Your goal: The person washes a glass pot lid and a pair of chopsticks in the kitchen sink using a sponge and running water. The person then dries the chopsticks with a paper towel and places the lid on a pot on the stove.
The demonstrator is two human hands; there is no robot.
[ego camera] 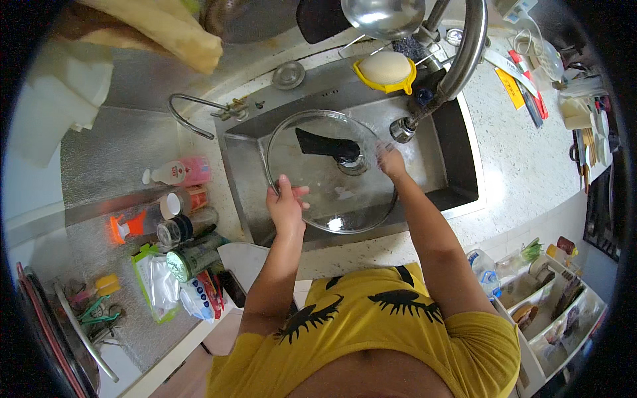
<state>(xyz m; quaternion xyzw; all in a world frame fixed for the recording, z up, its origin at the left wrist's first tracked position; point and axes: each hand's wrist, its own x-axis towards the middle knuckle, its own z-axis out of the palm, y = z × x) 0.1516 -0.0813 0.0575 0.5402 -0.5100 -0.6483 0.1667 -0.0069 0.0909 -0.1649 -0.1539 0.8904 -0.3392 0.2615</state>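
Note:
A round glass pot lid (318,194) with a metal rim and a black handle (326,145) is held over the stainless steel sink (438,159). My left hand (286,204) grips the lid's near left rim, thumb on top and fingers seen through the glass. At the lid's right side is my right hand (390,160), its fingers blurred against the glass; whether they close on the rim is hard to see. Just right of that hand hangs the faucet's spray head (402,130). Wet marks show on the glass.
A yellow holder with a pale sponge (385,68) sits at the sink's back edge. A smaller curved tap (191,117) rises at the back left. Bottles and jars, including a pink bottle (191,170), crowd the left counter. Knives (527,94) lie on the right counter.

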